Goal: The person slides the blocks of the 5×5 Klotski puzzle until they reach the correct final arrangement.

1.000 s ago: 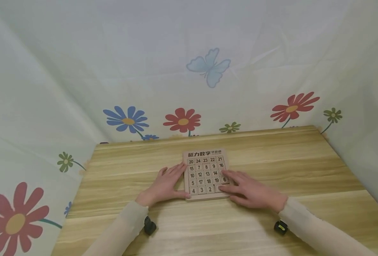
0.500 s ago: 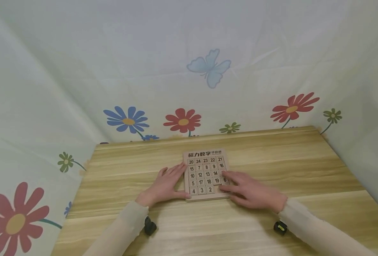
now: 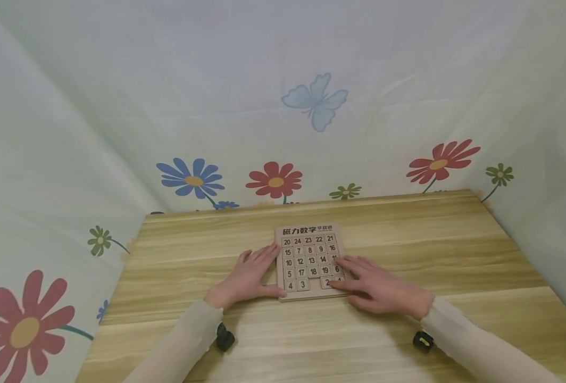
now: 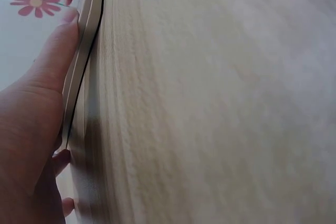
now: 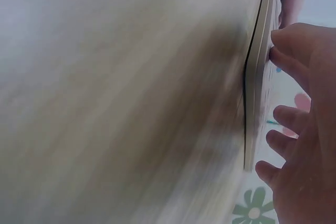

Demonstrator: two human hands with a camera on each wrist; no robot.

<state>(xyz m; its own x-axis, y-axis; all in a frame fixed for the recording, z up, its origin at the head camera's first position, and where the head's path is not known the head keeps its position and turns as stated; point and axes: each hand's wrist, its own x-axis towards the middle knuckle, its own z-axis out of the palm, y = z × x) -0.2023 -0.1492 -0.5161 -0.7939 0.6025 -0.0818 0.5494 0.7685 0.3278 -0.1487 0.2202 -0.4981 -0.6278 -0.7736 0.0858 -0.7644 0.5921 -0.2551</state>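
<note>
A wooden sliding number puzzle (image 3: 307, 294) lies flat on the table, its numbered tiles in rows under a printed header. In the bottom row, a gap lies between tile 3 (image 3: 302, 284) and tile 2 (image 3: 326, 282). My left hand (image 3: 244, 279) holds the board's left side, fingers along the edge and thumb on the near left corner; the left wrist view shows the thumb (image 4: 58, 51) on the rim. Over the right side reaches my right hand (image 3: 381, 287), a fingertip touching tile 2 and another near tile 11. Its fingers partly cover the bottom right tile.
The wood-grain table (image 3: 283, 340) extends around the board. A white curtain (image 3: 216, 106) with printed flowers and a butterfly hangs behind and at both sides. Small black devices sit at the left wrist (image 3: 224, 338) and right wrist (image 3: 423, 341).
The bottom right tile has slid right, then tile 2 has followed, so the gap has shifted left to beside tile 3. My right fingers moved slightly; the left hand stays in place.
</note>
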